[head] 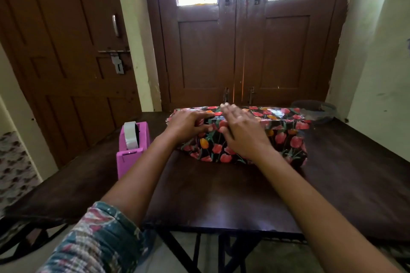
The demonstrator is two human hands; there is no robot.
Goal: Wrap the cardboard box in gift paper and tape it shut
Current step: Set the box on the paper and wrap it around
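Observation:
The box [286,137] lies on the dark wooden table [221,195], covered in black gift paper printed with red and orange tulips. My left hand [188,125] rests on the box's upper left part, fingers laid along the paper's top seam and thumb against the front face. My right hand [241,133] lies flat over the middle of the box, fingers straight and pointing away from me, pressing the paper down. A pink tape dispenser [131,150] with a roll of clear tape stands left of the box, close to my left forearm.
A clear plastic container [315,111] sits at the table's far right, behind the box. Brown double doors stand right behind the table. A patterned cushion [13,166] lies off the left edge. The table's metal legs show below the near edge.

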